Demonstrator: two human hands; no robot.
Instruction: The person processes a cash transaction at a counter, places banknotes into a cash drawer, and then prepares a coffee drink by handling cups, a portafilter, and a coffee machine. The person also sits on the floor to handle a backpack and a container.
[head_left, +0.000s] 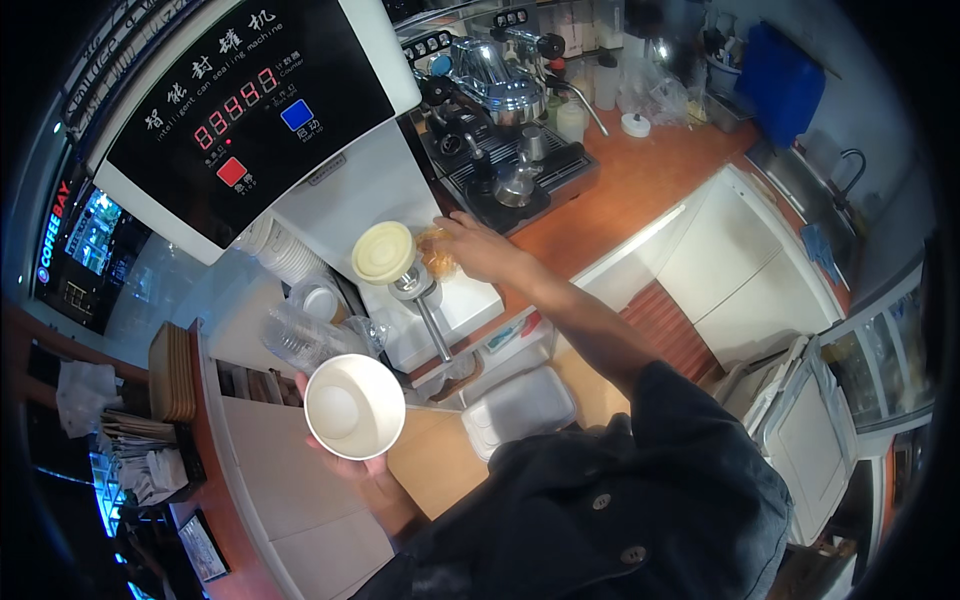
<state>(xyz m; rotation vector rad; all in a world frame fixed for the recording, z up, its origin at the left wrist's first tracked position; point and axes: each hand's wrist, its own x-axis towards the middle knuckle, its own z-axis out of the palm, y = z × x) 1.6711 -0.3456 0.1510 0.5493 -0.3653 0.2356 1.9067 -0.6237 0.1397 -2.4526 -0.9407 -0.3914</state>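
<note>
My left hand (347, 463) holds a white paper cup (375, 409) around its outside; the mouth faces up, and no filling shows inside. My right hand (478, 247) reaches across to a brown-orange item in clear plastic wrap (438, 253) on the can sealing machine's white base (472, 304). Its fingers overlap the wrapped item's right side, and whether they grip it is unclear. Just left of that item, a round cream-coloured platform (383, 253) sits above a metal lever (433, 330). The machine's black control panel (247, 112) hangs overhead with lit red digits and two buttons.
Stacked cups (281, 244) and clear plastic lids (304, 334) stand left of the machine. An espresso machine (499, 97) occupies the brown counter (630, 195) behind my right hand. Below are a white plastic container (517, 409) and, at right, a bin (806, 442).
</note>
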